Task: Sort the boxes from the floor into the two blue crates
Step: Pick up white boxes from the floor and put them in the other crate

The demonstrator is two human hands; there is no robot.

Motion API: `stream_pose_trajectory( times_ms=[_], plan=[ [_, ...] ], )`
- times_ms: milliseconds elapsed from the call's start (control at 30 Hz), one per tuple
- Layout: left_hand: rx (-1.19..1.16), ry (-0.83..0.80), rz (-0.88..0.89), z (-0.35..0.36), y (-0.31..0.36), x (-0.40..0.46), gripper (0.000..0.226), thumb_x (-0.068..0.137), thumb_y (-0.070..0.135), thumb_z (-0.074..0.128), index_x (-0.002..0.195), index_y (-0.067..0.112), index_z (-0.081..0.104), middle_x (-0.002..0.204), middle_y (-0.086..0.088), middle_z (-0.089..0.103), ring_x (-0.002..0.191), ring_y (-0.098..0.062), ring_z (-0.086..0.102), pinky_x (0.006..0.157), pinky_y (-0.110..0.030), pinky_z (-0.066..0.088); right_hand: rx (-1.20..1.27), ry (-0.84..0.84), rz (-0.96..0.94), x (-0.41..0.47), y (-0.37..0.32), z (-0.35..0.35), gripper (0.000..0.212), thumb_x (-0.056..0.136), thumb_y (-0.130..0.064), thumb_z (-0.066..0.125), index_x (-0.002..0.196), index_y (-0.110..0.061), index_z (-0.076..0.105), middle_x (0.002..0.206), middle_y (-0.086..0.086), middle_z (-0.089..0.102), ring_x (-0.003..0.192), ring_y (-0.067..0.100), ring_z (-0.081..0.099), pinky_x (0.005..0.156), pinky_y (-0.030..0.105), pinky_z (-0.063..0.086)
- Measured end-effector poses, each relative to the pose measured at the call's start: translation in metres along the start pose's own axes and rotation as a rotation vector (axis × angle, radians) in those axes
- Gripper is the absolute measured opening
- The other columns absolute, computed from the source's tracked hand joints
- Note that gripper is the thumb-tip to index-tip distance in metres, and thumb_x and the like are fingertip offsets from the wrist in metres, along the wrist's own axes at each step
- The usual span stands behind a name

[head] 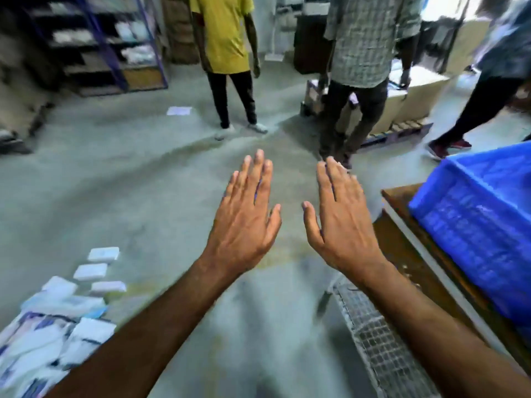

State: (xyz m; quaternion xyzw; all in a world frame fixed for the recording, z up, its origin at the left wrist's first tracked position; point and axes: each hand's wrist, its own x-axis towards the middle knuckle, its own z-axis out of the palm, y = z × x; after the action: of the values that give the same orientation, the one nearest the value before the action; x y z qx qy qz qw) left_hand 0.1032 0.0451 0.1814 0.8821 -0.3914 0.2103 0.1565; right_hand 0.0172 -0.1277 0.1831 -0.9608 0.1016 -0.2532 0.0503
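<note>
Both hands, left [244,216] and right [342,219], flat (fingers straight), beside ribbed blue crate [482,219].

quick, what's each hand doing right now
Left hand: open, fingers straight, holding nothing.
Right hand: open, fingers straight, holding nothing.

Left hand [244,219] and right hand [342,222] hover flat, empty, above the floor [129,182]; boxes [66,311] lower left, blue crate [482,225] right.

Head view — forward, downward, near
</note>
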Motion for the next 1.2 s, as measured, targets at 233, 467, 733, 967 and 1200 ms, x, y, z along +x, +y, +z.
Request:
stream_pose_trajectory(
  times_ms=[233, 467, 733, 967, 1200],
  plan=[
    [0.196, -0.027, -0.362, -0.048, -0.16, -0.132, 0.072, 0.1, 0.035, 0.042, 0.16, 0.001, 0.022, 0.17, -0.017, 0.013, 0.158, -0.031, 0.013, 0.128, -0.046, 0.013, 0.165, -0.145, -0.287, 0.013, -0.197, 0.091, 0.069, 0.101, -0.036, 0.041, 0.158, -0.001, 0.028, 0.165, 0.02, 0.026, 0.154, 0.034, 0.024, 0.126, 0.05, 0.018],
    [0.317, -0.02, -0.647, -0.093, -0.261, -0.26, 0.07, 0.099, 0.031, 0.045, 0.158, 0.0, 0.027, 0.168, -0.018, 0.02, 0.156, -0.034, 0.019, 0.127, -0.049, 0.017, 0.286, -0.261, -0.529, -0.002, -0.357, 0.15, 0.068, 0.103, -0.038, 0.038, 0.16, -0.003, 0.025, 0.167, 0.018, 0.024, 0.155, 0.032, 0.022, 0.127, 0.05, 0.016],
    [0.35, -0.05, -0.951, -0.125, -0.324, -0.376, 0.07, 0.101, 0.031, 0.046, 0.16, 0.002, 0.022, 0.17, -0.015, 0.014, 0.158, -0.031, 0.011, 0.128, -0.043, 0.01, 0.375, -0.369, -0.776, -0.028, -0.489, 0.197, 0.067, 0.101, -0.031, 0.046, 0.158, 0.0, 0.028, 0.166, 0.019, 0.026, 0.154, 0.034, 0.025, 0.126, 0.051, 0.019],
    [0.309, -0.138, -1.122, -0.13, -0.405, -0.442, 0.071, 0.102, 0.032, 0.045, 0.16, 0.001, 0.02, 0.17, -0.016, 0.011, 0.158, -0.032, 0.009, 0.127, -0.048, 0.011, 0.448, -0.498, -0.94, -0.038, -0.597, 0.267, 0.068, 0.101, -0.029, 0.048, 0.158, 0.001, 0.028, 0.167, 0.021, 0.023, 0.155, 0.034, 0.022, 0.125, 0.051, 0.019],
    [0.336, -0.242, -1.267, -0.12, -0.494, -0.493, 0.07, 0.104, 0.034, 0.04, 0.161, 0.001, 0.018, 0.17, -0.017, 0.007, 0.158, -0.031, 0.006, 0.128, -0.047, 0.008, 0.461, -0.656, -1.004, -0.037, -0.702, 0.348, 0.069, 0.098, -0.03, 0.046, 0.156, 0.004, 0.031, 0.163, 0.024, 0.03, 0.153, 0.037, 0.028, 0.124, 0.054, 0.022]
  ],
)
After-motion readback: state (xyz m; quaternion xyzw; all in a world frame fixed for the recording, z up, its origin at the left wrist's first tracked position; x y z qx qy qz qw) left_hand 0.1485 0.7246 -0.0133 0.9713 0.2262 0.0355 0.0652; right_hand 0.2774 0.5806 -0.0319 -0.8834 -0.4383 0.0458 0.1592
